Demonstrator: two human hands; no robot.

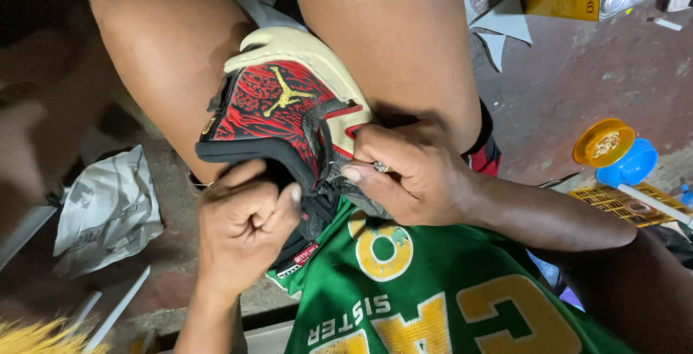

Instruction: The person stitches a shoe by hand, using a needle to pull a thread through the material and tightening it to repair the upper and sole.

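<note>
So the red and black sneaker (pixel 278 112) sits wedged between the person's 2 knees, cream heel up at 12 o'clock. Left hand (pixel 242 228) is at 6 o'clock of the shoe, fingers clenched on the black collar edge. Right hand (pixel 404 173) is at 4 o'clock, fingers pinching a thin needle (pixel 361 165) against the collar. Green jersey (pixel 433 296) below, crumpled paper (pixel 108 210) at 9 o'clock, orange and blue lids (pixel 613 152) at 3 o'clock on the floor.

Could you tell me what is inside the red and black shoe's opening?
The left hand grips the collar of the shoe, fingers curled over the edge. The interior is dark; its contents are hidden.
</note>
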